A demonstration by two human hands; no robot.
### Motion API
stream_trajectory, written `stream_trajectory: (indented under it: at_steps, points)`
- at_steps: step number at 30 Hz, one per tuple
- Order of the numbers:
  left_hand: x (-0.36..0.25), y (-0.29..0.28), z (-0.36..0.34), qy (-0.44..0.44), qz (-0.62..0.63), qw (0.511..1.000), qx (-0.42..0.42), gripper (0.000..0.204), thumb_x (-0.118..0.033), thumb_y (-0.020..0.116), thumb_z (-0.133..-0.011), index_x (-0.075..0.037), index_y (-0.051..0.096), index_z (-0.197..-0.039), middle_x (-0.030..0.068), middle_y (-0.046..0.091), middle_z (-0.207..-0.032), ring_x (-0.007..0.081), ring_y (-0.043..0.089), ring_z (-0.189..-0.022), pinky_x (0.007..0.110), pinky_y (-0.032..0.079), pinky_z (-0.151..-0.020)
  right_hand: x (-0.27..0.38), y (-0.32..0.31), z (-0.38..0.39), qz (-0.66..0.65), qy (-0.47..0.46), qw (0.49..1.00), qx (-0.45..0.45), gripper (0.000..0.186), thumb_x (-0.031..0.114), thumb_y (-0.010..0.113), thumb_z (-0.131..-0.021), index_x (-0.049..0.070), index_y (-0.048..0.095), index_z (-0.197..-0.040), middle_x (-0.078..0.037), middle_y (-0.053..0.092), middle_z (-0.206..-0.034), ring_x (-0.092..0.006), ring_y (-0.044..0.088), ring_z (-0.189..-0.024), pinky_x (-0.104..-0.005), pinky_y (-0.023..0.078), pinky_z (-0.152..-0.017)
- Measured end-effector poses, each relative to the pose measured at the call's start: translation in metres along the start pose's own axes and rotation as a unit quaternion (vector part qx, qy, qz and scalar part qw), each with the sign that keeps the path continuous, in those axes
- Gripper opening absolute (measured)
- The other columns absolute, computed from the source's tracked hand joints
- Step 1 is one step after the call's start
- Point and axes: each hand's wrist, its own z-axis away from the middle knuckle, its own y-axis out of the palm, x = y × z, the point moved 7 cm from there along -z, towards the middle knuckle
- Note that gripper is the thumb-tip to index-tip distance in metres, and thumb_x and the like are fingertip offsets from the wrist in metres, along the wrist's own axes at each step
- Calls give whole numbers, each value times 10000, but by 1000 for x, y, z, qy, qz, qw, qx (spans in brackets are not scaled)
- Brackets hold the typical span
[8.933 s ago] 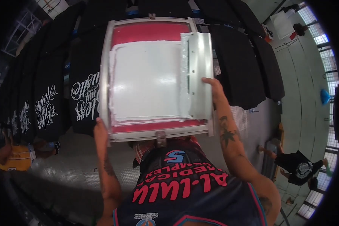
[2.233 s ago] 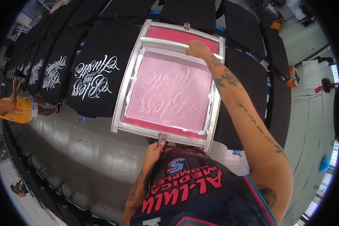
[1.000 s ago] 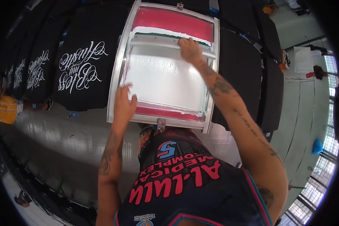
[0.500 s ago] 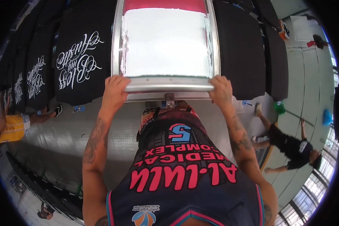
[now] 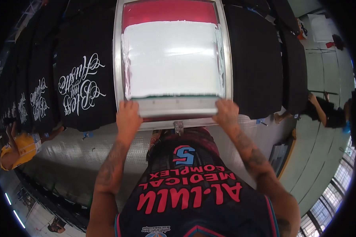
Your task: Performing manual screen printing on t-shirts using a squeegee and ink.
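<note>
A screen-printing frame point(image 5: 118, 47) with metal sides lies in front of me. Its mesh shows red point(image 5: 170, 12) at the far end. White ink point(image 5: 170, 59) covers most of the mesh. Across the near end sits a wide metal squeegee point(image 5: 176, 106), its dark green blade edge against the ink. My left hand point(image 5: 129, 112) is closed round the squeegee's left end, and my right hand point(image 5: 226, 112) grips its right end. Both thumbs are partly hidden.
Left of the frame lies a black shirt point(image 5: 69, 47) with white script lettering, with more printed ones beyond. Plain black shirts point(image 5: 255, 63) lie to the right. One person in yellow point(image 5: 21, 148) is at the left, another in black point(image 5: 330, 112) at the right.
The frame and squeegee sit lower in the picture, and more red mesh shows at the far end. Both hands still hold the squeegee. The person on the right has shifted farther up the picture.
</note>
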Motion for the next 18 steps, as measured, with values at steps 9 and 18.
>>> stream_trajectory:
  at_steps: [9,18]
  points:
    - [60,-44,-302,26,-74,997,18,298,-178,642,-768,-27,736,-1007,216,729,-977,413,705,-938,474,574,-855,-77,13,-297,82,-1,996,47,314,299,668,-720,79,765,-924,-176,745,-888,-366,729,-858,-457,588,-798]
    - [-8,-48,-30,41,-19,997,56,179,-118,744,-750,-94,700,-922,73,683,-922,301,632,-940,436,579,-788,-17,-27,-33,12,-14,999,43,135,173,728,-638,149,722,-771,-64,704,-790,-274,681,-719,-443,461,-706]
